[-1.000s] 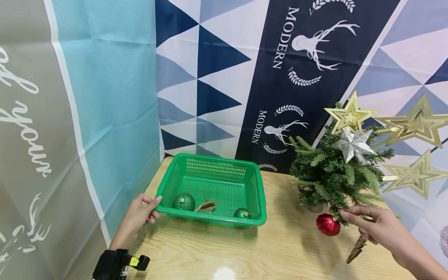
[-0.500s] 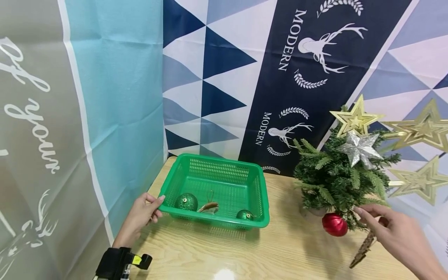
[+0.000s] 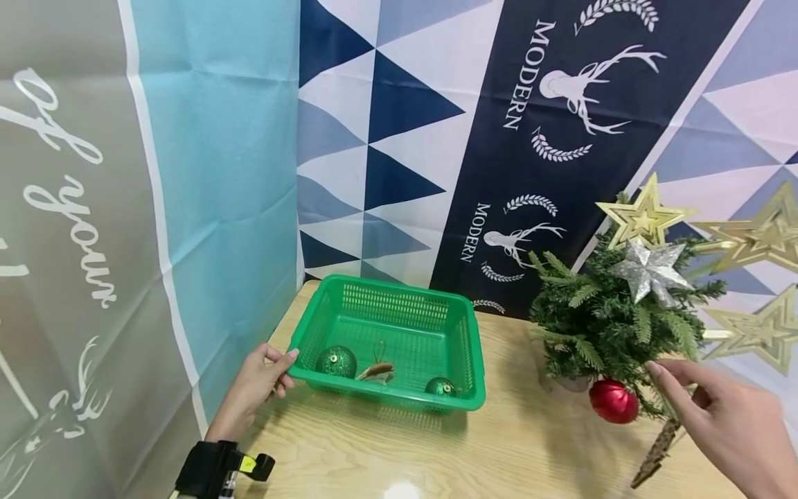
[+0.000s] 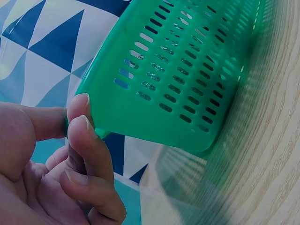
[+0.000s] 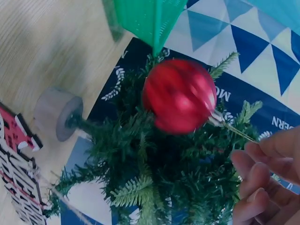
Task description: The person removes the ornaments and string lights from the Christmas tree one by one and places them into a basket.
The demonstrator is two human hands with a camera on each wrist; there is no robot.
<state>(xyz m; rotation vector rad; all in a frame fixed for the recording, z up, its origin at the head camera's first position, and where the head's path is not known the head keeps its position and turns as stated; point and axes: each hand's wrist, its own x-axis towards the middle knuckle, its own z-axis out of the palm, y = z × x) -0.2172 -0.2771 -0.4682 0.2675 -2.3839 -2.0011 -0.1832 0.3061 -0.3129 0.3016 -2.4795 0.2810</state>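
My left hand [image 3: 252, 384] pinches the near-left corner of a green plastic basket [image 3: 389, 396], thumb on top of the rim and fingers beneath. In the basket lie a large green glitter bauble [image 3: 337, 361], a smaller green bauble [image 3: 440, 387] and a brownish ornament with a loop [image 3: 377, 373]. My right hand [image 3: 726, 409] is at the lower front of a small artificial Christmas tree [image 3: 598, 319]. Its thumb and fingers pinch the gold thread [image 5: 239, 132] of a shiny red bauble [image 5: 179, 96], which hangs against the branches.
On the tree are gold stars [image 3: 645, 215] and a silver glitter star [image 3: 651, 270]. A brown flat ornament [image 3: 656, 454] dangles below my right hand. Grey, the tree's base [image 5: 54, 112] stands on the wooden table [image 3: 499, 443]. Patterned cloth [image 3: 399, 138] hangs behind.
The head view has turned slightly left, so things sit further right in it. My right hand has shifted a little right with the red bauble. My left hand keeps its hold on the basket.
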